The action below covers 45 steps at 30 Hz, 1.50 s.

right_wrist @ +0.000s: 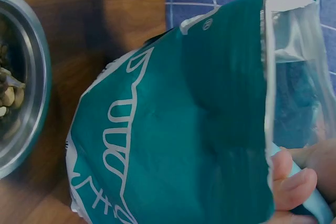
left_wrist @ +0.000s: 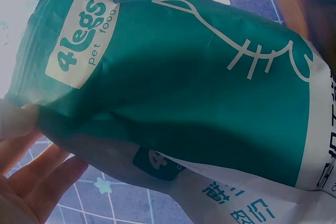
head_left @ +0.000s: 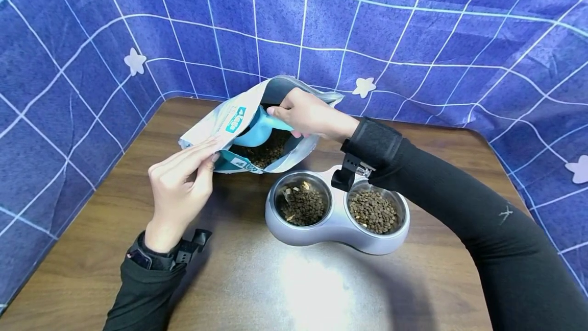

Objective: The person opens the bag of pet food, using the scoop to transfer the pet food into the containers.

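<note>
A teal and white pet food bag [head_left: 209,119] stands with its mouth spread wide, brown kibble [head_left: 268,152] showing inside. My left hand [head_left: 181,183] pinches the bag's left edge between thumb and fingers; the left wrist view shows the thumb on the teal face. Inside the opening, my right hand [head_left: 310,111] grips the handle of a light blue scoop [head_left: 257,132], whose head lies over the kibble. In the right wrist view, the fingers curl round the blue handle [right_wrist: 316,203] beside the bag's rim. What the scoop contains is hidden.
In front of the bag, a grey double feeder [head_left: 337,234] holds two metal bowls, both with kibble; the left bowl [head_left: 277,199] also has pale pieces. A brown wooden table [head_left: 229,280] carries everything. Behind it hangs a blue gridded cloth [head_left: 275,14] with white stars.
</note>
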Motion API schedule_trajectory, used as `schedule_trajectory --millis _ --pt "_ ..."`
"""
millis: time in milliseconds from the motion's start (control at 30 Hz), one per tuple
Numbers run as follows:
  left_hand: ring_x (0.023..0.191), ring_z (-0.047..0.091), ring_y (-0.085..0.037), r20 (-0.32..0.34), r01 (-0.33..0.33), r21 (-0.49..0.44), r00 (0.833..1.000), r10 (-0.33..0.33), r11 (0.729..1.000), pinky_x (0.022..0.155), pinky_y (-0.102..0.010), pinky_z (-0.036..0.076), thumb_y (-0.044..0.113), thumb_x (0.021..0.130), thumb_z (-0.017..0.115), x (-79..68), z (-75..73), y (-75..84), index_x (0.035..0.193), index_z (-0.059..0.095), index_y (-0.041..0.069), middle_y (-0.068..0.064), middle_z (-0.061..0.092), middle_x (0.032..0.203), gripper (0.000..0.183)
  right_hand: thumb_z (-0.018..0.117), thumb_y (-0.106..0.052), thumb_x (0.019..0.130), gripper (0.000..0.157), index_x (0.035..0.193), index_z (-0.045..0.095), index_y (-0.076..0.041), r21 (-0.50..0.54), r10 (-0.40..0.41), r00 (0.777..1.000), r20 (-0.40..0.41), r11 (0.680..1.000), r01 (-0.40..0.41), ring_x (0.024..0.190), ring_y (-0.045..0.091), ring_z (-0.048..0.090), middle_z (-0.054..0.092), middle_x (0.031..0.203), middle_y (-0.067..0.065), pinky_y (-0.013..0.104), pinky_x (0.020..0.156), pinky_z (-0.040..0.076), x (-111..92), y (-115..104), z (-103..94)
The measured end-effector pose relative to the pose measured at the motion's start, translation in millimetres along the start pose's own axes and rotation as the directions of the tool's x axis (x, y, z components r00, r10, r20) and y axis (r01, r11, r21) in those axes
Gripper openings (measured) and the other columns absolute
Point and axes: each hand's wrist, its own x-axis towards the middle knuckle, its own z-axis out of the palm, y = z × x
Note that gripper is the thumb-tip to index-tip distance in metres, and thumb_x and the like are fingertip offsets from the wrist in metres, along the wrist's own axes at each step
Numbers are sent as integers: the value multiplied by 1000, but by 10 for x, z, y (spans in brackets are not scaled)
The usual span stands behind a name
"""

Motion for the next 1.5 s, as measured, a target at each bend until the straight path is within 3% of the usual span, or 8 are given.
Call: schedule_trajectory --millis 167,333,467,733,1033,1267,1500 --pt "91 69 -29 4 2 2 1000 -2 1000 90 -23 48 -1 83 66 -8 -5 -3 97 74 -3 -11 71 101 16 47 -28 101 52 53 34 -14 28 -21 1000 -6 999 21 42 13 49 34 44 -3 24 43 38 -25 49 -40" --pt "91 69 -28 4 -7 8 1000 7 1000 89 -23 48 4 86 63 -12 -10 -13 96 74 -3 -10 71 102 17 46 -27 101 54 51 32 -14 66 -58 998 -8 996 58 41 13 47 29 44 -3 24 43 36 -94 109 -69" --pt "89 69 -31 -3 3 17 1000 -3 1000 90 -21 47 -2 82 66 -7 -14 -8 94 74 -4 -12 71 99 15 46 -28 101 53 52 33 -14 71 -66 998 -17 995 67 39 12 42 26 46 -4 23 41 33 -173 111 -106" --pt "86 69 -33 -20 18 35 1000 -18 999 90 -18 46 -4 80 66 -9 -24 -12 91 74 -5 -14 72 96 14 47 -29 101 46 63 57 -5 118 -56 998 -34 991 59 37 9 33 41 47 1 21 38 27 -306 163 -217" --pt "84 69 -34 -40 18 -1 999 -18 1000 89 -21 48 -7 78 67 3 -6 -7 88 74 -7 -16 71 94 12 49 -31 100 47 59 44 -7 232 -83 996 -19 969 85 40 10 25 37 51 3 24 37 20 -473 354 -310" --pt "85 69 -36 -45 24 -17 999 -24 1000 89 -23 49 -10 77 67 11 6 1 88 73 -8 -17 71 94 12 49 -30 100 44 63 52 -6 230 -12 999 -34 973 19 44 11 32 42 53 3 24 38 25 -565 442 -377" --pt "86 69 -34 -45 34 -5 998 -34 999 88 -25 50 -9 78 68 3 11 5 89 73 -8 -17 71 94 13 50 -28 100 44 62 51 -5 210 -38 998 -50 977 47 43 13 36 42 52 4 25 38 29 -620 497 -448"
